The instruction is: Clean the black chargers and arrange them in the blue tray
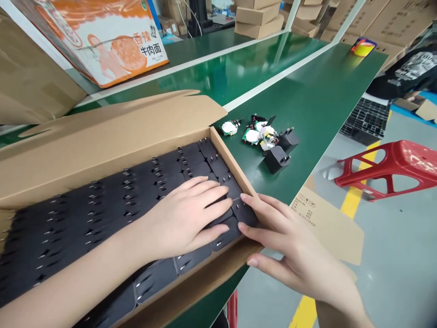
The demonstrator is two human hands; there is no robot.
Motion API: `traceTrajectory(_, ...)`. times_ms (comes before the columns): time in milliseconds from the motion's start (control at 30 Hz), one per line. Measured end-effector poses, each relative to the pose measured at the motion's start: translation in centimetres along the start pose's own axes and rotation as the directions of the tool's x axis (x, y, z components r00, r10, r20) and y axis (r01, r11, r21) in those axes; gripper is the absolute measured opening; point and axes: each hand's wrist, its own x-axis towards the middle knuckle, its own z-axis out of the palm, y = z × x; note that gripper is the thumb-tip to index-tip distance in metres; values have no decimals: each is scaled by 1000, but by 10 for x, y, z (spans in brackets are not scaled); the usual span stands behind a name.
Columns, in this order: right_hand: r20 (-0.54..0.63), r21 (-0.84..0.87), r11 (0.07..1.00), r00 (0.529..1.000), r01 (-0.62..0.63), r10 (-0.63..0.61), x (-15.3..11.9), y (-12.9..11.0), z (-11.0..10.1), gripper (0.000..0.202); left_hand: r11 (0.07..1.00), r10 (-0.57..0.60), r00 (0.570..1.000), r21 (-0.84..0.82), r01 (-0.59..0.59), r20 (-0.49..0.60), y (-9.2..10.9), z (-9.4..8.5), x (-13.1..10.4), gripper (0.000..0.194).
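Rows of black plug adapters (109, 207), their metal prongs pointing up, fill an open cardboard box (235, 168). My left hand (191, 209) lies flat over the adapters near the box's right end, fingers stretched out and nothing gripped. At the right end wall, my right hand (283, 237) has its fingers apart. Its fingertips reach over the rim and touch or nearly touch a corner adapter (244, 212). Part of the adapters under my left hand and forearm is hidden.
Beyond the box, two black plug housings (276, 159) and several circuit boards (252, 135) lie on the green table (300, 95). A printed carton (119, 50) stands at the back left. On the floor to the right is a red stool (399, 166); a cardboard flap (327, 223) extends beside the table edge.
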Motion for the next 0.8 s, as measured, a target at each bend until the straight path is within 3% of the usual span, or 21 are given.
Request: traceTrajectory(800, -77, 35, 997, 995, 73, -70, -1, 8, 7, 44, 996, -56, 998, -71, 55, -2, -1, 7, -5, 33)
